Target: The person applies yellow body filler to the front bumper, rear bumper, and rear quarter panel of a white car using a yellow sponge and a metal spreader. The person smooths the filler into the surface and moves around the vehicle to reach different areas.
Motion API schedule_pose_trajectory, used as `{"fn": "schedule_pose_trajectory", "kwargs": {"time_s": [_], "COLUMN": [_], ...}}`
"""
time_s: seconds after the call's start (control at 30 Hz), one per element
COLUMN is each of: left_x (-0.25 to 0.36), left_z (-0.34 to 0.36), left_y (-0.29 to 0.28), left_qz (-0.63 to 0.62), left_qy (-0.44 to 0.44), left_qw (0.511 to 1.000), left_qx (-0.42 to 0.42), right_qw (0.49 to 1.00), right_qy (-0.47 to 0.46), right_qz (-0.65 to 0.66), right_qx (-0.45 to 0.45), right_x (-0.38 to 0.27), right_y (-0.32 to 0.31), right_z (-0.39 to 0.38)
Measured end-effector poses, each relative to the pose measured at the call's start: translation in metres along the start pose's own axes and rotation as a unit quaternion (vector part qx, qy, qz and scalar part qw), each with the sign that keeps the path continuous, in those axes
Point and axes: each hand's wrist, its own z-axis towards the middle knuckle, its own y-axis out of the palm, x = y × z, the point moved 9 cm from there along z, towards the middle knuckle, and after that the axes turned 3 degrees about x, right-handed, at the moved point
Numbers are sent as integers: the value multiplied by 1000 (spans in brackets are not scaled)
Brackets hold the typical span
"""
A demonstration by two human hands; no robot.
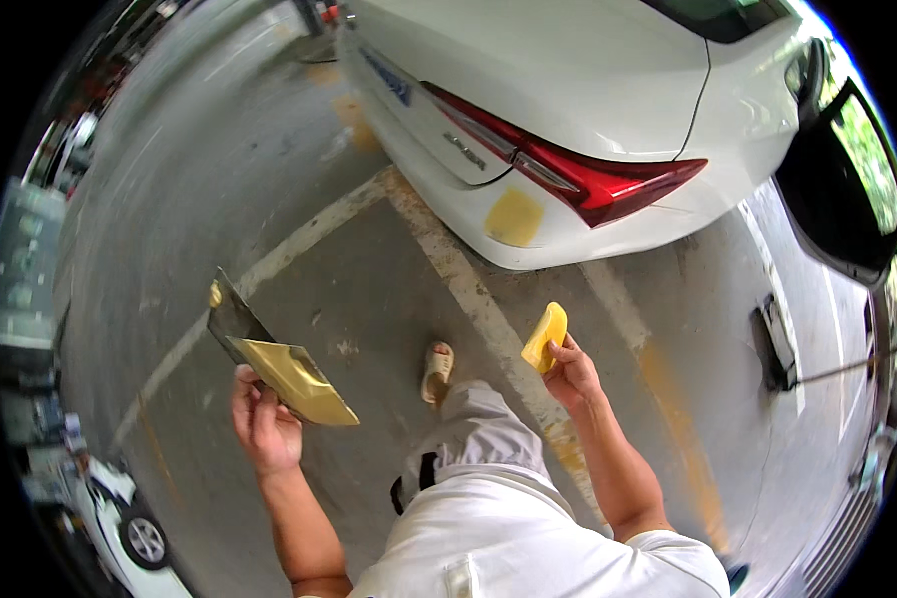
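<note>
Here in the left hand (269,424), the fingers are clamped along the lower edge of a gold-yellow sheet (299,379), a flat, angular piece with a glossy sheen, paler streaks and a tapered lower right corner. Right against it, rising up and left at an angle, is a dark grey sheet (237,319), thin and straight-edged, with a small yellow dab (215,293) near its top corner.

Over to the right hand (572,373), and the fingers are pinched on the lower end of a bright yellow spreader (545,337): a slim, curved blade, rounded at the top, its face lightly marked. Both hands are up in front of the body, well apart, above the grey floor (189,239).

And beyond them, the white car (538,80)! On its rear bumper sits a dull yellow patch (515,216), roughly square, soft-edged and uneven in tone, just below the red tail light (623,189). Neither hand is touching it.
</note>
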Motion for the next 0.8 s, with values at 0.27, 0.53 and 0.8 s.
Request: {"fn": "schedule_pose_trajectory", "kwargs": {"time_s": [0.27, 0.53, 0.8], "left_x": [-65, -188, -326], "left_z": [250, 395, 388], "left_y": [16, 60, 89], "left_qz": [-36, 16, -23], "left_qy": [-147, -186, -101], "left_qw": [964, 854, 781], "left_qx": [-218, -486, -615], "right_qw": [981, 785, 146], "right_qy": [-76, -438, -639], "right_qz": [131, -196, -635], "right_qx": [119, 392, 408], "right_x": [33, -34, -28], "right_y": [81, 75, 174], "right_z": [100, 106, 146]}}
